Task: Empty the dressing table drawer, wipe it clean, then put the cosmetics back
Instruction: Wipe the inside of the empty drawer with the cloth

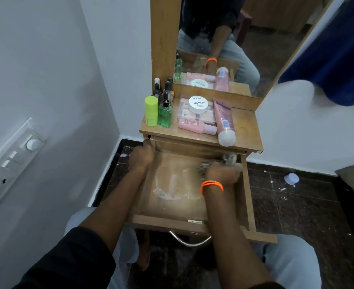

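A person is wiping the pulled-out, emptied wooden drawer [178, 205]. The right hand [223, 174], fingers curled around a blurred grey cloth [227, 159], is working the far right corner. The left hand [141, 158] is gripping the drawer's left wall. Cosmetics [194, 113] are waiting on the tabletop above; white residue likely needs wiping next.

The drawer [178, 184] is light brown wood with white smears. The tube [224, 119] is pink, one bottle [165, 113] green, the wristband [212, 184] orange, the floor [297, 205] dark and speckled.
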